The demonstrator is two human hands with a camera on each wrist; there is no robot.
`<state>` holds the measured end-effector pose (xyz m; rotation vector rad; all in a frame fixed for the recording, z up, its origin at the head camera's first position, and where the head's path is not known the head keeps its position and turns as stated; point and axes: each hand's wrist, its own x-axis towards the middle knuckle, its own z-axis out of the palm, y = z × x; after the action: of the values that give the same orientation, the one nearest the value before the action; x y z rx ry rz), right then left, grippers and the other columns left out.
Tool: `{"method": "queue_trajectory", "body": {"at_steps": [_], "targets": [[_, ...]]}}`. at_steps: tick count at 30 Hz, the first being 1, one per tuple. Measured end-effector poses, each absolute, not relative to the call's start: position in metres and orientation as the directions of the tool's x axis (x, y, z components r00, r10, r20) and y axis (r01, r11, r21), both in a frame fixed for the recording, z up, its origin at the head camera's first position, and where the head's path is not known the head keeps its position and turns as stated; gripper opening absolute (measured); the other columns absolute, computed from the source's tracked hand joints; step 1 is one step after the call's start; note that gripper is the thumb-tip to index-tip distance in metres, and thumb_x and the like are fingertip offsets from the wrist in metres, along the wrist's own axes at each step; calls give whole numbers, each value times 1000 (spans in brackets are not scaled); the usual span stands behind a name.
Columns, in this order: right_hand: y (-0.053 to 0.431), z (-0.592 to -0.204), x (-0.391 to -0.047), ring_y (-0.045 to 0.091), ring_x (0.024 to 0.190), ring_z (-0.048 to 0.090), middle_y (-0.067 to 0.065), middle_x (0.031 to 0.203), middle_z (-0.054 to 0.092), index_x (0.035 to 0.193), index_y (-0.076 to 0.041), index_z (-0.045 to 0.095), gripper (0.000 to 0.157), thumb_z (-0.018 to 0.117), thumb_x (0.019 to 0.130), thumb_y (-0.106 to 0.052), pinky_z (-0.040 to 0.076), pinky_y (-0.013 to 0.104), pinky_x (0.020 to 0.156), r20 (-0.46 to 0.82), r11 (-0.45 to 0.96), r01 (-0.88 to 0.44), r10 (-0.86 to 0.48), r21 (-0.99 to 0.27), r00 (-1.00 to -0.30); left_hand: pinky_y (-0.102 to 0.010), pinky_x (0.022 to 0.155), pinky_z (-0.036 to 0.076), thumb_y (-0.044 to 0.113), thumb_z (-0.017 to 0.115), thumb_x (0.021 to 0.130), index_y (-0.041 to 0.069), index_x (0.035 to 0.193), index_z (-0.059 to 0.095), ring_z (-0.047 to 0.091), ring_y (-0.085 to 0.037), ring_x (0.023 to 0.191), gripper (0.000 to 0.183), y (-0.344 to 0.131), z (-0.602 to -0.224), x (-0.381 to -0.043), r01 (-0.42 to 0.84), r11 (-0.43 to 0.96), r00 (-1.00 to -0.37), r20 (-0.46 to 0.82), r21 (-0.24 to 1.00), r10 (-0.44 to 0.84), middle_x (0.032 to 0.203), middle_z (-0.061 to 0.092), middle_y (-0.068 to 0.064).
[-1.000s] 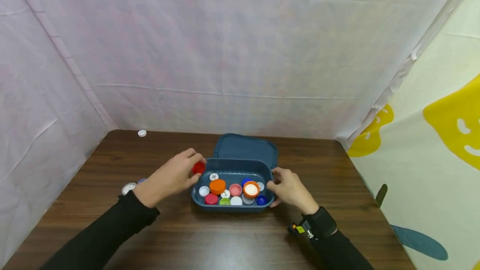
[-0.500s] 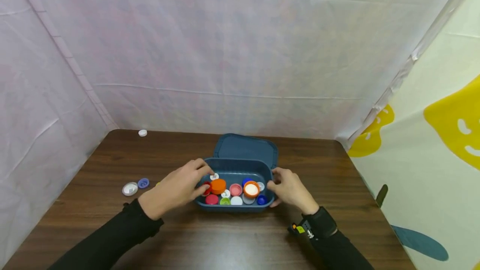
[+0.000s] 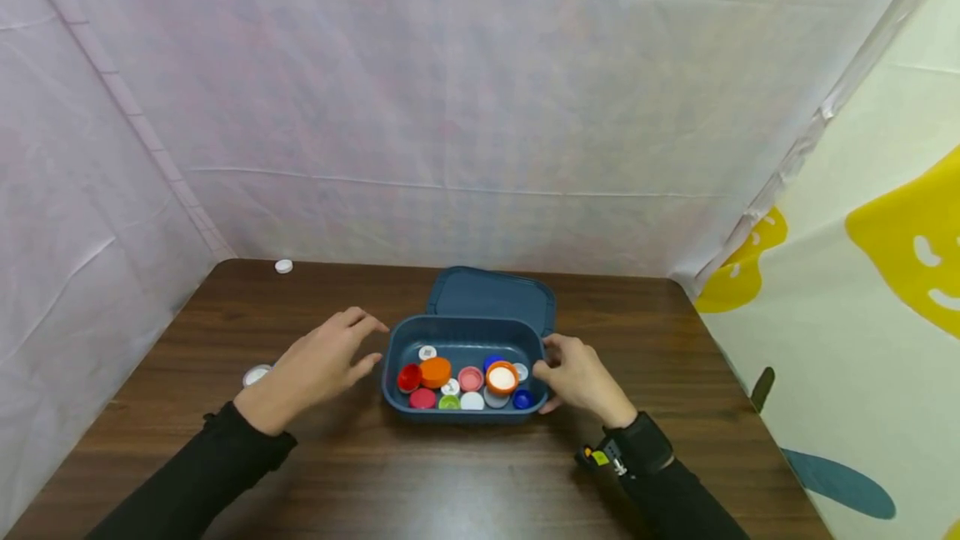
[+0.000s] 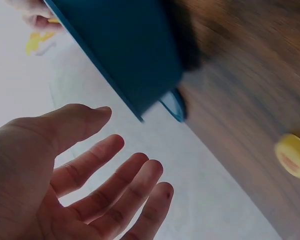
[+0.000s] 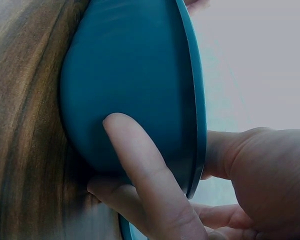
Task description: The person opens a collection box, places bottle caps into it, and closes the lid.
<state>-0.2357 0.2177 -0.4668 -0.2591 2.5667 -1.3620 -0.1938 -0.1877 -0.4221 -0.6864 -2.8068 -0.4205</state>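
Note:
A dark blue plastic box point(image 3: 468, 417) holds several bottle caps in different colours. Among them a red cap point(image 3: 408, 377) lies at the left end, beside an orange cap point(image 3: 435, 372). My left hand point(image 3: 318, 369) is just left of the box, fingers spread and holding nothing; the left wrist view shows it apart from the box wall point(image 4: 122, 45). At the other end, my right hand point(image 3: 588, 382) grips the box's right wall, with the thumb over the rim and fingers point(image 5: 140, 155) against the outside, as the right wrist view shows.
The blue lid point(image 3: 491, 300) lies behind the box. On the brown table point(image 3: 480, 490), a white cap point(image 3: 283, 266) sits near the back left corner. Another white cap point(image 3: 256, 374) is partly hidden by my left hand. A yellow cap point(image 4: 293, 156) shows in the left wrist view.
My left hand put the red cap down inside the box at its left end, let go, and drew back to the left. My right hand has stayed on the box.

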Motion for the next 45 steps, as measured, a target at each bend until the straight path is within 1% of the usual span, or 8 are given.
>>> {"method": "queue_trajectory", "body": {"at_steps": [8, 13, 16, 23, 26, 30, 38, 45], "targets": [[217, -468, -236, 26, 66, 82, 27, 126, 80, 166, 10, 53, 64, 71, 107, -7, 71, 44, 61, -120, 554, -38, -245, -832, -962, -43, 77, 65, 14, 90, 102, 1, 142, 76, 77, -33, 105, 44, -230, -437, -196, 382, 887, -916, 236, 258, 326, 132, 74, -23], [217, -468, -235, 26, 65, 82, 27, 126, 81, 166, 10, 53, 63, 70, 107, -7, 71, 44, 61, -118, 553, -38, -245, -832, -962, -51, 81, 66, 13, 89, 103, -4, 145, 72, 76, -42, 109, 48, -259, -445, -195, 295, 910, -953, 163, 290, 257, 134, 72, -30], [218, -468, -235, 26, 66, 82, 27, 125, 81, 166, 11, 53, 64, 70, 108, -8, 71, 44, 61, -114, 553, -49, -257, -831, -960, -52, 81, 67, 14, 89, 102, -6, 146, 70, 75, -47, 113, 52, -275, -448, -194, 239, 923, -970, 115, 301, 214, 137, 70, -34], [218, -467, -235, 25, 66, 82, 27, 126, 81, 165, 11, 53, 63, 71, 107, -8, 71, 43, 60, -112, 552, -55, -264, -832, -958, -66, 93, 65, 18, 90, 102, -12, 148, 67, 71, -57, 120, 59, -304, -454, -194, 151, 939, -988, 5, 309, 157, 139, 66, -41], [218, -467, -235, 25, 65, 82, 25, 124, 82, 165, 11, 54, 63, 71, 107, -8, 71, 44, 60, -113, 554, -54, -263, -831, -958, -66, 94, 64, 18, 90, 101, -14, 146, 67, 71, -57, 119, 59, -313, -456, -193, 131, 937, -988, -40, 323, 152, 137, 65, -43], [218, -467, -234, 26, 65, 82, 24, 121, 82, 165, 11, 54, 63, 72, 107, -7, 71, 44, 61, -116, 555, -49, -258, -831, -959, -65, 95, 65, 14, 89, 101, -14, 143, 69, 73, -54, 116, 54, -319, -459, -193, 140, 937, -986, -41, 320, 161, 133, 69, -40], [217, -466, -232, 26, 65, 82, 24, 120, 82, 164, 12, 54, 63, 72, 107, -7, 71, 44, 60, -117, 551, -45, -255, -833, -960, -56, 82, 65, 6, 92, 95, -14, 128, 72, 73, -43, 98, 43, -321, -462, -195, 162, 939, -986, 7, 303, 168, 114, 72, -34], [216, -465, -233, 26, 65, 82, 23, 119, 82, 164, 12, 54, 64, 73, 106, -7, 71, 44, 60, -110, 551, -50, -254, -833, -961, -55, 79, 64, 7, 93, 95, -13, 121, 75, 73, -40, 95, 38, -320, -459, -197, 149, 949, -988, -3, 277, 156, 109, 74, -31]]}}
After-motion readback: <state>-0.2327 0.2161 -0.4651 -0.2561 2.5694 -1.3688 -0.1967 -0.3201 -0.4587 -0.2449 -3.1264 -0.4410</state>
